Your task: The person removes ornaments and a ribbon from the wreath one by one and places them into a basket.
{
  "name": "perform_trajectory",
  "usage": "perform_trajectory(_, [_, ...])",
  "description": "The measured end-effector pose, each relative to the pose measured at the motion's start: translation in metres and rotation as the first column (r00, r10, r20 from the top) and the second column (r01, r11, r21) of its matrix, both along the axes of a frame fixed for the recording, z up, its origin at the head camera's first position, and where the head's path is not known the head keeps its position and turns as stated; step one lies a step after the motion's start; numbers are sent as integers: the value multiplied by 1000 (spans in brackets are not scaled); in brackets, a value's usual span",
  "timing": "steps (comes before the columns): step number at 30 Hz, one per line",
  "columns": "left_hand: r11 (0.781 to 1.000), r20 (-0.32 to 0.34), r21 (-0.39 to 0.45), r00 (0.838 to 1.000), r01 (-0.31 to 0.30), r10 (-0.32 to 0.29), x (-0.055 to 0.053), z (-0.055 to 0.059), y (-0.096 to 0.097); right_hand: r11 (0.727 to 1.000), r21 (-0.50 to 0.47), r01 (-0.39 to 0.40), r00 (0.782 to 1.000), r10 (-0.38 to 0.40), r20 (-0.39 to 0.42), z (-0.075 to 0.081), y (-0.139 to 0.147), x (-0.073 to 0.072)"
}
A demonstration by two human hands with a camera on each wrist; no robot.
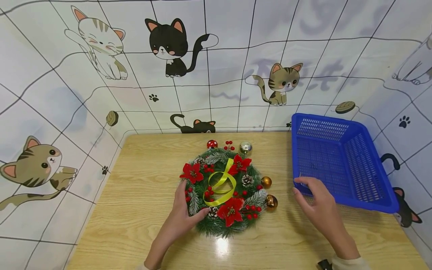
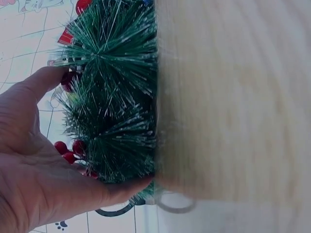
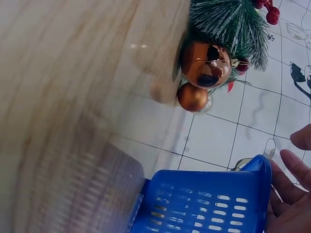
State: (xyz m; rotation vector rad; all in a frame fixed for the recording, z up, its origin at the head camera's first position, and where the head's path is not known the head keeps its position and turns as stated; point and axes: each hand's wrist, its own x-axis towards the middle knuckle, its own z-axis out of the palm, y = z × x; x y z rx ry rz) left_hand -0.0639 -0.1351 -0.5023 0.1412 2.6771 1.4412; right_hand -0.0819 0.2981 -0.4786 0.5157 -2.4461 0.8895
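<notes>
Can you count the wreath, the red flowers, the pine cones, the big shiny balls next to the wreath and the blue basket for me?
Wreath: 1
Red flowers: 3
Pine cones: 3
Shiny balls: 3
Blue basket: 1
Total: 11

Wide approach offered by bare table [image 1: 141, 183] left of the wreath [image 1: 240, 188]. Wreath's near-left side blocked by left hand [image 1: 186, 215]. Right edge obstructed by two copper baubles [image 1: 271, 202]; only a narrow lane is left between them and the blue basket [image 1: 324, 159]. Basket's near-left corner covered by right hand [image 1: 318, 204]. Far edge cluttered by silver bauble [image 1: 245, 147].
</notes>
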Motion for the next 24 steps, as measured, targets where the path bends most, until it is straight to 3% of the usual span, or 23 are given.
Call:
perform_trajectory(8, [999,5,24,1000,28,-28,0,1,-4,998,-16,-62,998,62,-34,-3,-3,3])
perform_trajectory(24, [998,17,37,998,60,-60,-2,3,-8,988,10,-157,986,157,53,-10,-19,9])
